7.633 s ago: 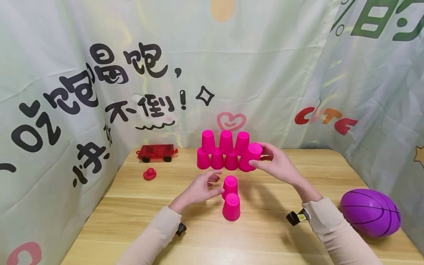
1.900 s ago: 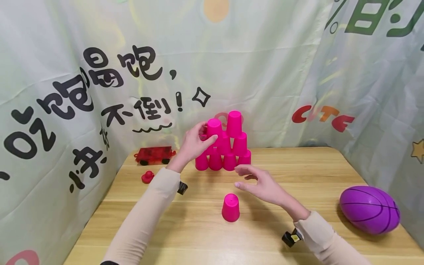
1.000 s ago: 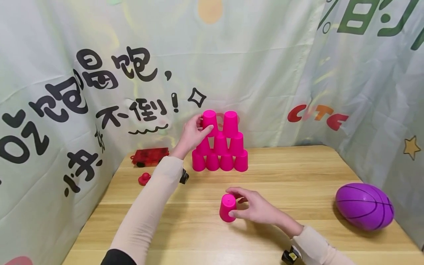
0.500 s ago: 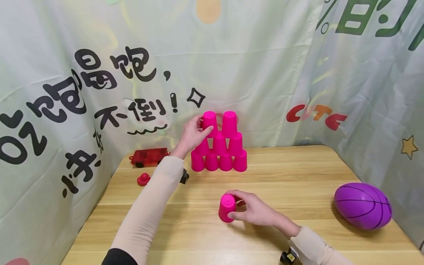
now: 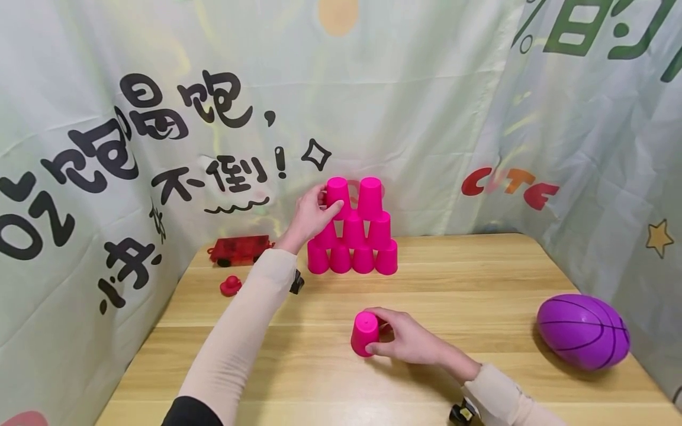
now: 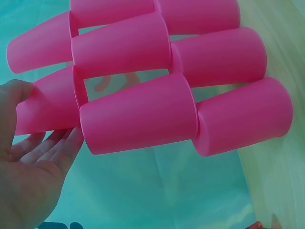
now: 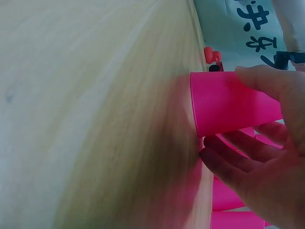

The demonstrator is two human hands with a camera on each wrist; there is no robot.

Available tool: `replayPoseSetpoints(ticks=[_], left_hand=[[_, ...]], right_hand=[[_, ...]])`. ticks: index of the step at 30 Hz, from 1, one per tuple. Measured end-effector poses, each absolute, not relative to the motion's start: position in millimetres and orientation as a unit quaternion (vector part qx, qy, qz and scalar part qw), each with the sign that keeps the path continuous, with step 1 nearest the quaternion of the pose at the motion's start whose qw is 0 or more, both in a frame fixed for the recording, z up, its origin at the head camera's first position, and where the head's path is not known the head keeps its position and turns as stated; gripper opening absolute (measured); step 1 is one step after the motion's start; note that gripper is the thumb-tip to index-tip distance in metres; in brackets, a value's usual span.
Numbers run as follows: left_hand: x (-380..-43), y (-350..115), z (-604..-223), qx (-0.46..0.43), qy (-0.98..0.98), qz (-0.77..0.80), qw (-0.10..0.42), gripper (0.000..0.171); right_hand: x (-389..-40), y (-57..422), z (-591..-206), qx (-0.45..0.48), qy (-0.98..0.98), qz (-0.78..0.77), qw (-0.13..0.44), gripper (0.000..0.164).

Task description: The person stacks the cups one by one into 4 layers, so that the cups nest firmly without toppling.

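Observation:
Upside-down pink cups (image 5: 353,232) stand stacked in three tiers at the back of the wooden table. Two cups form the top tier. My left hand (image 5: 308,216) holds the left one, a pink cup (image 5: 337,195), between thumb and fingers; in the left wrist view this cup (image 6: 50,105) rests against the wider cup below it. The other top cup (image 5: 370,198) stands untouched beside it. Nearer the front, my right hand (image 5: 412,340) grips a single upside-down pink cup (image 5: 363,334), whose rim is at the table surface in the right wrist view.
Behind my left forearm lie a red toy wagon (image 5: 240,250) and a small red rubber duck (image 5: 230,286). A purple ball (image 5: 583,331) with black lines sits at the right edge of the table (image 5: 453,278). Printed cloth (image 5: 415,106) hangs behind.
Since the earliest frame, a third tier of two cups has appeared. My left hand lowered its cup onto the second tier; my right hand moved down to the front cup. The last half second shows little motion.

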State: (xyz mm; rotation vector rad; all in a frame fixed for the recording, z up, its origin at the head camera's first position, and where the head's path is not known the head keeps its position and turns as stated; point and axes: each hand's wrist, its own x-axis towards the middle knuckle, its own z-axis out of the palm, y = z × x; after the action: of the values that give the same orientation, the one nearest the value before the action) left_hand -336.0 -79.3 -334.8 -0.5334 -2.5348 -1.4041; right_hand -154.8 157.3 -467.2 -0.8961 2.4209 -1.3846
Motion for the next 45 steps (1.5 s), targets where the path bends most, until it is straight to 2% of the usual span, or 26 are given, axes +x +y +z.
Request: replayPoseSetpoints(ticks=[14, 21, 26, 34, 45], left_hand=[[-334, -76, -332, -0.184, -0.868, -0.453, 0.086, 0.060], [-333, -82, -336, -0.183, -0.859, -0.469, 0.089, 0.069], [-331, -96, -343, -0.178, -0.842, -0.498, 0.100, 0.065], [-328, -127, -380, -0.140, -0.844, -0.500, 0.136, 0.045], [-323, -145, -432, -0.094, -0.850, -0.510, 0.091, 0.039]], right_hand=[[-153, 160, -463, -0.292, 0.829, -0.462, 0.114, 0.050], [-152, 161, -463, -0.288, 0.831, -0.463, 0.114, 0.049], [-153, 160, -460, -0.285, 0.835, -0.458, 0.109, 0.051], [-162, 162, -440, -0.284, 0.861, -0.419, 0.045, 0.052], [-188, 167, -387, -0.256, 0.866, -0.428, -0.026, 0.057]])
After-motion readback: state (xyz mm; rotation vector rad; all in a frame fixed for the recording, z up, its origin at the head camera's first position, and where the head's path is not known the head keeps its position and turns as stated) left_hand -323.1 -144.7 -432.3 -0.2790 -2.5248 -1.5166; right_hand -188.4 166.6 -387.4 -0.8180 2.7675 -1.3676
